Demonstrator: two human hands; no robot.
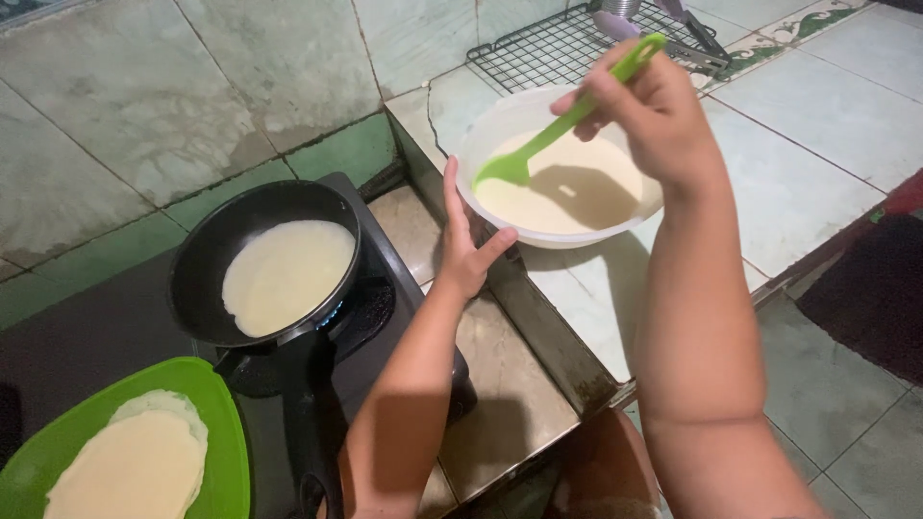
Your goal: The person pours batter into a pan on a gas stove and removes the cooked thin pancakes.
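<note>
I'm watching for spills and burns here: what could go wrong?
The bowl of batter stands near the counter's edge, steadied only by the left hand; a push could tip it. The ladle in the right hand may drip batter. The crepe in the pan could scorch over the lit flame.

Two bare forearms, no sleeves, left hand, right hand
</note>
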